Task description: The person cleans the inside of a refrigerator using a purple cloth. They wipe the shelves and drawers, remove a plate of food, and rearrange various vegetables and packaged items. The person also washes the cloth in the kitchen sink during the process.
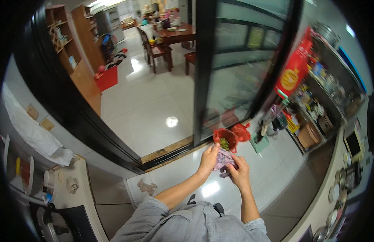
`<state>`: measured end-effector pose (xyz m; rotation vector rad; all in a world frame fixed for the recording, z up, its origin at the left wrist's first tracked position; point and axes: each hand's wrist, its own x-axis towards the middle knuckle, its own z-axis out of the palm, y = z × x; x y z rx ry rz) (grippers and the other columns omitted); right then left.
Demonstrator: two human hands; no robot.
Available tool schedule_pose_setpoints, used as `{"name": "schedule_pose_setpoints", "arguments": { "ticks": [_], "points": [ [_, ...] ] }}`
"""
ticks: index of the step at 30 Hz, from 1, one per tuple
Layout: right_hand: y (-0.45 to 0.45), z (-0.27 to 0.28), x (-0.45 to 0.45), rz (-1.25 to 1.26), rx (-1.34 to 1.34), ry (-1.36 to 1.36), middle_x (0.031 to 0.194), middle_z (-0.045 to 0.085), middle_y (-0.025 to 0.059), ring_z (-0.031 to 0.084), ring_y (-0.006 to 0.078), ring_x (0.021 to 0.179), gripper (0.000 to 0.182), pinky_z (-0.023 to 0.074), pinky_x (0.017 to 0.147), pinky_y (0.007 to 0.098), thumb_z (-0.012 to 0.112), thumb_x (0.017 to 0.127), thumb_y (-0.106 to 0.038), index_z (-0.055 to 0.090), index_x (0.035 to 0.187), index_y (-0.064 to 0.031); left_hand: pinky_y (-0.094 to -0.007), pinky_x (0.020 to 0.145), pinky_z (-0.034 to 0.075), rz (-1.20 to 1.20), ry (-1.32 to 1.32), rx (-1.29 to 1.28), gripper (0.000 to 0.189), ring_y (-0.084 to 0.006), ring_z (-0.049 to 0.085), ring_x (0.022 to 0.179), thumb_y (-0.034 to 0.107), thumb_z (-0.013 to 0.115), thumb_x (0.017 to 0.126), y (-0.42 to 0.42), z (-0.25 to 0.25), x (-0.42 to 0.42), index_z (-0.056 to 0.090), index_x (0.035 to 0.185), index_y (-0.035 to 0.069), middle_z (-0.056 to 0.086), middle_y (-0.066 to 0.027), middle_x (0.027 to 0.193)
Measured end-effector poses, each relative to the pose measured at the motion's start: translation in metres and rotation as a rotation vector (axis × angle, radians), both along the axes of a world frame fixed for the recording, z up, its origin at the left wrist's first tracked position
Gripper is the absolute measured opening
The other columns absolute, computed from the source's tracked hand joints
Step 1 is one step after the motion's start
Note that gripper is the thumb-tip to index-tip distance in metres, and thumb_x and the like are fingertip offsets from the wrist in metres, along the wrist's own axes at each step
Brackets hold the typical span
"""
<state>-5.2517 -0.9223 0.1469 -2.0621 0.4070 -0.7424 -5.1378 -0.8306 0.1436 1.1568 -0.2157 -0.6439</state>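
A pinkish-purple patterned cloth is bunched between my two hands in front of my body. My left hand grips its left side, thumb pointing up. The right side is pinched in my right hand, and a darker end of the fabric hangs below those fingers. Just beyond the cloth stands a bin lined with a red plastic bag, holding green scraps. A second red plastic bag sits on the floor beside it.
A sliding glass door with a black frame stands ahead, its left side open to a room with a wooden table. A green dustpan is right of the bin. Counters flank me, and a crumpled rag lies on the floor.
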Motion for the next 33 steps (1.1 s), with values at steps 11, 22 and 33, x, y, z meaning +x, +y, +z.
{"name": "schedule_pose_setpoints", "arguments": {
  "ticks": [11, 22, 33],
  "points": [
    [0.026, -0.026, 0.294, 0.333, -0.295, -0.049, 0.099, 0.059, 0.0132, 0.058, 0.0297, 0.088, 0.025, 0.0471, 0.075, 0.0347, 0.059, 0.071, -0.002, 0.058, 0.096, -0.0028, -0.0313, 0.069, 0.047, 0.175, 0.449, -0.289, 0.035, -0.0140, 0.055, 0.078, 0.036, 0.044, 0.091, 0.054, -0.030, 0.256, 0.054, 0.107, 0.006, 0.055, -0.0036, 0.086],
    [0.074, -0.050, 0.621, 0.743, 0.465, 0.248, 0.069, 0.057, 0.0020, 0.049, 0.0086, 0.059, 0.016, 0.0413, 0.054, 0.0246, 0.061, 0.074, -0.007, 0.059, 0.089, -0.0038, -0.0423, 0.089, 0.042, 0.263, 0.139, -0.508, 0.031, -0.0253, 0.051, 0.102, 0.009, 0.052, 0.083, 0.132, -0.023, 0.526, 0.044, 0.112, 0.002, 0.052, -0.0117, 0.105],
    [0.120, -0.057, 0.980, 0.734, 1.004, 0.211, 0.068, 0.052, -0.0023, 0.044, 0.0055, 0.060, 0.010, 0.0344, 0.054, 0.0184, 0.048, 0.071, -0.003, 0.056, 0.077, -0.0026, -0.0247, 0.058, 0.047, 0.543, 0.318, -0.072, 0.017, -0.0103, 0.056, 0.065, 0.015, 0.061, 0.080, 0.198, -0.056, 0.855, 0.057, 0.094, 0.007, 0.059, -0.0025, 0.080]
  ]
}}
